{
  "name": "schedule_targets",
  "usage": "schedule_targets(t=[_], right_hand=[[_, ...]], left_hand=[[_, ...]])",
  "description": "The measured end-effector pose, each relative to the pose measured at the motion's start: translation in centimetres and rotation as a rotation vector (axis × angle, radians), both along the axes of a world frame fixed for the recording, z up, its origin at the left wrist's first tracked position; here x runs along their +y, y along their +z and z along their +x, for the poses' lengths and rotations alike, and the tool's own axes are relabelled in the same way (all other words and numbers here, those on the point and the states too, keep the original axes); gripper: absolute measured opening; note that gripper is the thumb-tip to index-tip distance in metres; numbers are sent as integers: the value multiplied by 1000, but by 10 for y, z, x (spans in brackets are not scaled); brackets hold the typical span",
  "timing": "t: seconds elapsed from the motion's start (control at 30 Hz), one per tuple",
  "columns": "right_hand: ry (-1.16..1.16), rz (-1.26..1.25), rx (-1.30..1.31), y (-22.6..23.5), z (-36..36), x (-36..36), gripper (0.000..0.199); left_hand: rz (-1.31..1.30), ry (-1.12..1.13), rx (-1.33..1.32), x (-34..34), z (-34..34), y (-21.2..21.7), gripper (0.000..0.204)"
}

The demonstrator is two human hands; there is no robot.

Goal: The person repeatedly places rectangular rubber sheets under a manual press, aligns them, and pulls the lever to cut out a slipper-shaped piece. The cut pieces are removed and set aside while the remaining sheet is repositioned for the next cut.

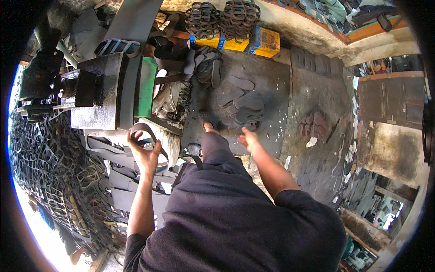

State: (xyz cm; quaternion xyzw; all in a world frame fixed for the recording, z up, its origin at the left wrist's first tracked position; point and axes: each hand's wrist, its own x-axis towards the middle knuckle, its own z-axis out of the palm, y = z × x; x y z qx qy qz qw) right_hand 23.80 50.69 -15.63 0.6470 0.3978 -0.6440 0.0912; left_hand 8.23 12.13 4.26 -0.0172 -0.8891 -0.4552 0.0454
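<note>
We're grasping a dark loop [152, 132] between fingers of our left hand [146, 156]; our right hand [248, 139] is hanging released, soles [247, 105] lying beyond its fingers. Pinching too loosely, we could be dropping the loop.

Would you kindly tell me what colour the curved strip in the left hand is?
The curved strip is dark grey; the head view shows it best.
</note>
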Motion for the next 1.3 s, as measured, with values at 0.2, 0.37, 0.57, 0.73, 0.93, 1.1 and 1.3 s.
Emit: schedule_targets(t=[0.2, 0.37, 0.57, 0.73, 0.93, 1.1, 1.3], right_hand=[[1150, 694, 711, 139, -138, -115, 73], [1518, 1052, 1102, 225, -268, -151, 98], [1463, 1226, 805, 192, -542, -126, 96], [1396, 1269, 1111, 179, -633, -186, 51], [1670, 1102, 1025, 152, -608, -196, 44], [1526, 717, 1158, 272, -470, -181, 44], [1724, 238, 1318, 279, -277, -236, 39]], left_hand=[[230, 435, 65, 40, -39, -5, 110], [658, 714, -53, 66, -107, 52, 98], [353, 1035, -174, -18, -82, -55, 53], [927, 1133, -46, -25, -104, -101, 39], [1171, 1134, -10, -12, -121, -81, 47], [1069, 1155, -429, -18, -40, -46, 38], [1212, 998, -157, -104, -25, -82, 45]])
